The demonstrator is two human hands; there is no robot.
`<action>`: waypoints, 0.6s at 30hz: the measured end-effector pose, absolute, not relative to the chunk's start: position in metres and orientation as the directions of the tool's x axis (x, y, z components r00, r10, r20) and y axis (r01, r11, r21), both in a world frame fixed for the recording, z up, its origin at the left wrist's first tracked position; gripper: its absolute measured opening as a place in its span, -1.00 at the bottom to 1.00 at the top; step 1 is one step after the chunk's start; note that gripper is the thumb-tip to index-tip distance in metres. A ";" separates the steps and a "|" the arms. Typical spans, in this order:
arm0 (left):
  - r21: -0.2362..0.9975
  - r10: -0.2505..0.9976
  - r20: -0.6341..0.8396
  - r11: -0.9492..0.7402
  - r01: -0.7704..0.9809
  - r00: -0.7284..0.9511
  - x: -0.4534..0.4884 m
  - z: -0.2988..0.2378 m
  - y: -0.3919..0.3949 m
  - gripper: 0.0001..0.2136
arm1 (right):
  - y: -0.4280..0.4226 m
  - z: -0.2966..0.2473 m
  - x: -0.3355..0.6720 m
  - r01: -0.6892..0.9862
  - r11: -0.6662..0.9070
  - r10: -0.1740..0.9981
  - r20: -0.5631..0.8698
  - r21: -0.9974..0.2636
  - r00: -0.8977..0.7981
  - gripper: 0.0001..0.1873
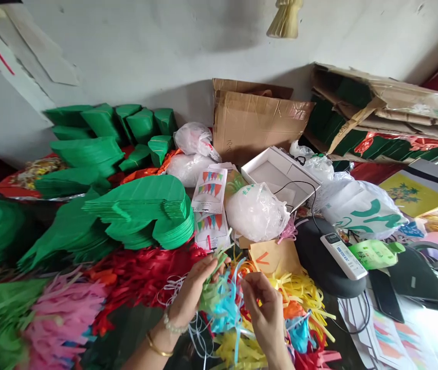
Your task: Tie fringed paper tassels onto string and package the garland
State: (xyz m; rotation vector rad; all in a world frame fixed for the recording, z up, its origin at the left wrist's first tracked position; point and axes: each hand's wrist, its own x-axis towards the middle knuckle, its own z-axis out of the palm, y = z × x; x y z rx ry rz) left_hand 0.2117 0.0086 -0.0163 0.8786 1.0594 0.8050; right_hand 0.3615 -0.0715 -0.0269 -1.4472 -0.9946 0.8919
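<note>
My left hand point(196, 288) is closed on a green paper tassel point(215, 270) at the top of a colourful tassel garland point(226, 308) with blue, green, yellow and red fringes. My right hand point(263, 303) pinches thin strands of the same garland just to the right. White string point(172, 290) loops beside my left wrist, which wears a bead bracelet and a gold bangle. More yellow fringe point(304, 293) spreads to the right of my hands.
Stacks of green cut paper shapes point(142, 210) fill the left. Red fringe point(134, 272), pink fringe point(60, 318), white plastic bags point(255, 210), a cardboard box point(253, 121), a white remote point(342, 254) and a black cushion point(319, 262) crowd the surface.
</note>
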 end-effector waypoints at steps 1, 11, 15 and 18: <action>0.843 0.849 -0.422 0.497 -0.208 0.318 0.215 -0.010 0.003 -0.75 | -0.071 -0.026 0.361 0.065 -0.032 0.932 -0.006 -0.997 0.363 -0.72; 0.587 0.721 -0.535 0.692 -0.420 0.440 0.230 -0.007 -0.030 -0.71 | -0.066 -0.008 0.349 -0.204 0.011 0.944 -0.057 -0.979 0.326 -0.75; 0.608 0.730 -0.544 0.682 -0.406 0.414 0.232 -0.006 -0.035 -0.68 | -0.068 -0.007 0.348 -0.223 0.020 0.952 -0.049 -0.975 0.301 -0.78; 0.627 0.740 -0.542 0.672 -0.394 0.398 0.234 -0.005 -0.035 -0.66 | -0.070 -0.008 0.350 -0.165 0.026 0.952 -0.026 -0.986 0.305 -0.78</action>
